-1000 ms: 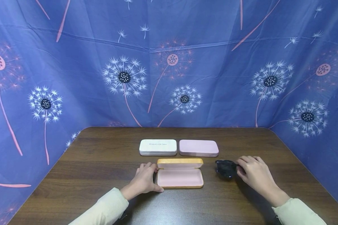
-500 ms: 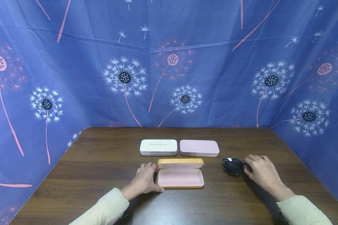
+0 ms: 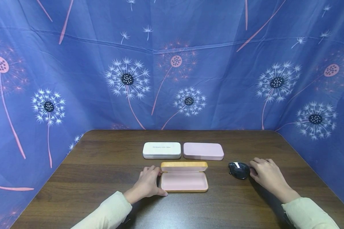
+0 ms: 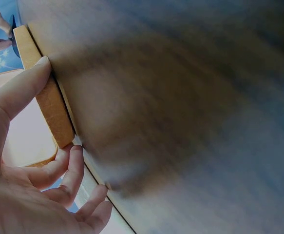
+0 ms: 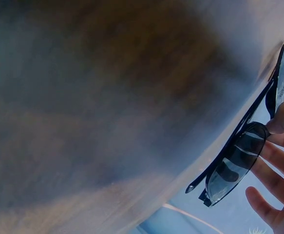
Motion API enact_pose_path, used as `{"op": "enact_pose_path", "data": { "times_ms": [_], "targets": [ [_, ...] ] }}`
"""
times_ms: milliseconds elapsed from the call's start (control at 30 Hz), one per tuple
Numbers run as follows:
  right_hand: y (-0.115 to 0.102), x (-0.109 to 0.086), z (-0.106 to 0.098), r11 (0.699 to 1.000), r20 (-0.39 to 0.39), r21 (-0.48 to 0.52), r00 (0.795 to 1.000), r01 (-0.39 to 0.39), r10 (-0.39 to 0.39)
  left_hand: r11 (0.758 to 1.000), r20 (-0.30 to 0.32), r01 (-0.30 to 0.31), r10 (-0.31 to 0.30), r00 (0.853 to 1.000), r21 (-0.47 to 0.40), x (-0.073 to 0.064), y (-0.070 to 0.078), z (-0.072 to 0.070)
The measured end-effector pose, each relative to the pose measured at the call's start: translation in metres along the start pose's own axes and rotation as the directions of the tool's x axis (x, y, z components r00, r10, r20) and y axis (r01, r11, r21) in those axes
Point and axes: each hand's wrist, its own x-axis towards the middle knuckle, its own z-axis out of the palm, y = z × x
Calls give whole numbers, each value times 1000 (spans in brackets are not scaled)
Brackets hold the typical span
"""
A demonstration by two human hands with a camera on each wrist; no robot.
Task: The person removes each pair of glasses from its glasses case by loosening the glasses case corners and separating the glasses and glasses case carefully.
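Note:
An orange glasses case with a pale pink lining sits on the table, its lid raised. My left hand grips its left end, thumb at the front corner and fingers near the hinge side. In the left wrist view the thumb lies across the orange front wall of the case. To the right, my right hand holds dark sunglasses. The right wrist view shows thumb and fingers pinching the sunglasses at the bridge, with the temples folded in. In the head view the hand hides one lens.
Behind the orange case, a white glasses case with small lettering and a light pink glasses case stand side by side, both closed. The brown wooden table backs onto a blue dandelion-print cloth.
My right hand has carried the sunglasses to the right, away from the orange case, and the visible lens has turned a little. My left hand stays on the case.

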Motion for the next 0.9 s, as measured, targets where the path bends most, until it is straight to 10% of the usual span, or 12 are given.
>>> {"op": "enact_pose_path", "data": {
  "times_ms": [900],
  "targets": [
    [2, -1, 4, 999, 71, 25, 997, -28, 26, 1000, 2, 8, -8, 1000, -6, -1, 1, -1]
  ]
}}
